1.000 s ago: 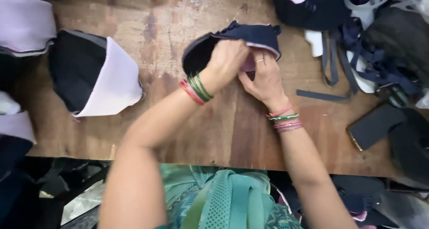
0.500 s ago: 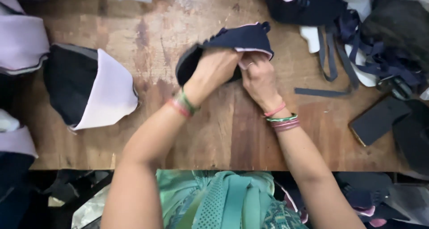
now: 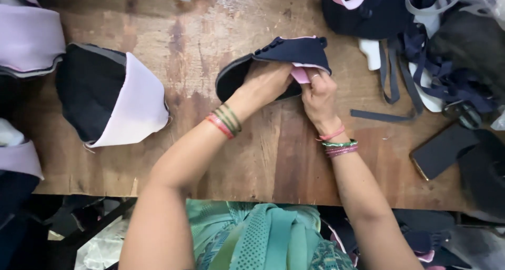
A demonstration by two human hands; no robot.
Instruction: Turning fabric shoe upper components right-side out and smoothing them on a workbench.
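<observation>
— Where does the navy shoe upper (image 3: 286, 57) lie from the hands?

— Right at them. It rests on the wooden table (image 3: 210, 33) just beyond the knuckles, and both hands are on it. The left hand (image 3: 268, 80) covers its middle from the near side, fingers curled down over the dark fabric. The right hand (image 3: 317, 93) pinches the pale pink lining (image 3: 301, 72) where it peeks out under the navy edge at the right end.

— And its long axis?

— Roughly left to right across the hands, tilted a little: the dark rounded end sits out past the left hand, nearer the body, while the right end rises slightly away. (The part under the left palm is hidden, so how it folds there cannot be told.)

— Which hand is nearer to the open edge?

— The right. Its fingertips are closed narrow on the lining, touching it. The left hand is pressed broader over the piece, holding it down against the table.

— What lies around?

— Well off beyond the left forearm sits a black and pale lilac upper (image 3: 113, 96), apart from the hands. To the right of the right hand, loose navy straps (image 3: 392, 80) trail across the wood, and nearer the body on that side lies a dark flat phone (image 3: 442, 151). A heap of dark fabric pieces (image 3: 368, 9) sits past the right hand.
</observation>
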